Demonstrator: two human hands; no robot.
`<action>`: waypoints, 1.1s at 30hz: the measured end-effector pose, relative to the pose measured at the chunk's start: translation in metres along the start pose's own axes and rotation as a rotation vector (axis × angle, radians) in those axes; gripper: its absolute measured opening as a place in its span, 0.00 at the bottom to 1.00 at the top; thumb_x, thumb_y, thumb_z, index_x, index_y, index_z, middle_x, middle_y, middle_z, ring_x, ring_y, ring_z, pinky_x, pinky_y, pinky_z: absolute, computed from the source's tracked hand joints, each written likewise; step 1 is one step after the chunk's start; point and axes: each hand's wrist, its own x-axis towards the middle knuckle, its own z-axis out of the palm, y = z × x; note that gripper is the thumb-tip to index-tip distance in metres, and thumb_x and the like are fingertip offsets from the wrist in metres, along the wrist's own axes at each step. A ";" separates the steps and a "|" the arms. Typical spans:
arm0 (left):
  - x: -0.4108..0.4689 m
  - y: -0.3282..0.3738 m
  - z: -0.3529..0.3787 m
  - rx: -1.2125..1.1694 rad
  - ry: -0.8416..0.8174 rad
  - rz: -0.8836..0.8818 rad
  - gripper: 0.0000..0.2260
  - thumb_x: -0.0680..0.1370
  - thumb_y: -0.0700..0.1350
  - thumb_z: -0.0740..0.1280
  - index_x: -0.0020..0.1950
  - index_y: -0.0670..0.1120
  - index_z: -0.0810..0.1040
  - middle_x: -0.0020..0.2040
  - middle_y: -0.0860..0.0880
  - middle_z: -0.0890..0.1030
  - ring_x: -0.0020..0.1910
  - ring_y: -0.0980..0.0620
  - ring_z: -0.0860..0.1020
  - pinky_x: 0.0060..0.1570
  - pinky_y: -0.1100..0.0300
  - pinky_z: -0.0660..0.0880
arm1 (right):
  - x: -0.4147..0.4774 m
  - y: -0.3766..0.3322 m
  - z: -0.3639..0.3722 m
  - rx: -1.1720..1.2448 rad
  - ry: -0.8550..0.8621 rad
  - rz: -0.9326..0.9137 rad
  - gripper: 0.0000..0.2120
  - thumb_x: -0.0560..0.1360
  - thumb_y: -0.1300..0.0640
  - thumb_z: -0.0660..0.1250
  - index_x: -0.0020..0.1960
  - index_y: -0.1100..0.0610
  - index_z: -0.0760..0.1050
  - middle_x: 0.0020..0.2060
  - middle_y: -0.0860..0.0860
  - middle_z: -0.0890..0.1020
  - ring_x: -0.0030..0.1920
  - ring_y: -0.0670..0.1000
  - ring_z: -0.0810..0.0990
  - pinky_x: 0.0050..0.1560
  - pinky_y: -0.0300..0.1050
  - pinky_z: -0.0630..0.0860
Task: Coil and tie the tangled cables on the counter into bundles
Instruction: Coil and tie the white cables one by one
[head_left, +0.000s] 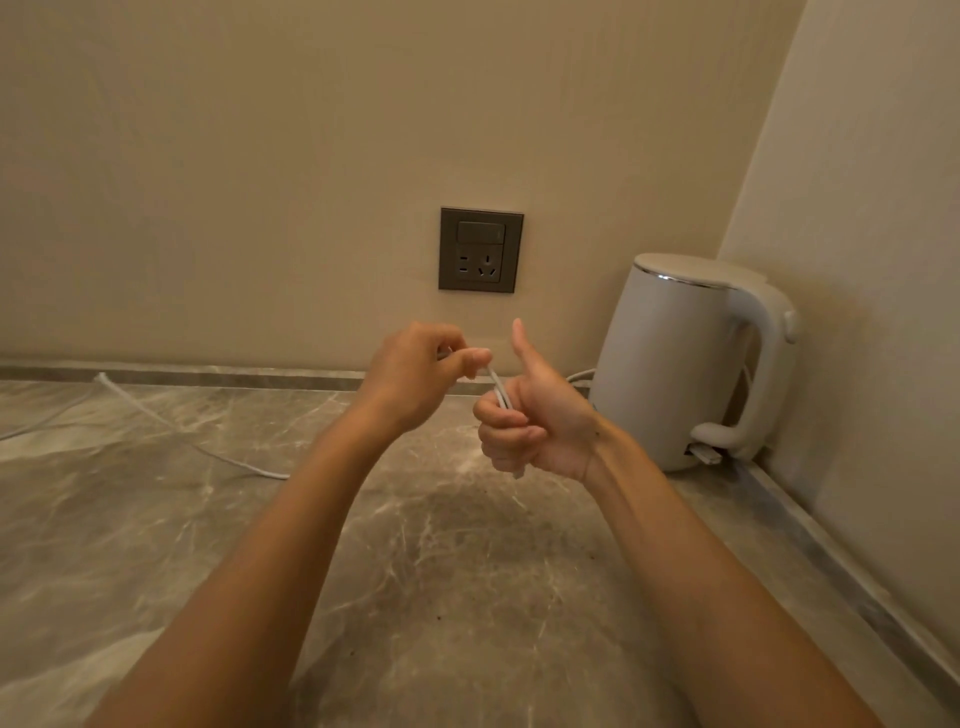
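A thin white cable (497, 387) runs between my two hands above the marble counter (467, 545). My left hand (421, 371) pinches one stretch of it between thumb and fingertips. My right hand (535, 415) has its fingers curled round a few strands of the cable, thumb pointing up. More white cable (171, 423) trails across the counter to the left, from the back edge toward my left forearm, where it goes out of sight.
A white electric kettle (685, 358) stands in the right corner, with a white cord (579, 375) behind it. A dark wall socket (480, 250) sits on the beige wall above my hands. A raised stone ledge (208, 373) borders the counter at back and right.
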 end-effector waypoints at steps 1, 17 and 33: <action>0.000 -0.001 0.002 -0.016 0.004 0.001 0.11 0.77 0.50 0.64 0.36 0.48 0.76 0.29 0.54 0.72 0.29 0.58 0.69 0.31 0.62 0.65 | 0.000 0.000 0.000 0.078 -0.065 -0.013 0.38 0.71 0.26 0.36 0.21 0.54 0.61 0.15 0.47 0.62 0.19 0.45 0.55 0.24 0.38 0.56; -0.016 0.002 0.031 0.010 -0.673 -0.221 0.14 0.82 0.46 0.53 0.44 0.44 0.75 0.32 0.48 0.68 0.25 0.55 0.63 0.22 0.64 0.61 | -0.005 -0.007 -0.004 0.765 0.211 -0.487 0.34 0.75 0.30 0.46 0.31 0.58 0.67 0.24 0.51 0.66 0.26 0.48 0.62 0.28 0.39 0.63; -0.013 0.009 0.014 0.177 -0.749 -0.027 0.09 0.79 0.44 0.61 0.50 0.44 0.81 0.26 0.58 0.72 0.20 0.65 0.68 0.25 0.74 0.63 | 0.007 0.002 -0.005 0.436 0.662 -0.367 0.32 0.77 0.32 0.45 0.34 0.59 0.67 0.23 0.52 0.69 0.27 0.47 0.65 0.27 0.39 0.61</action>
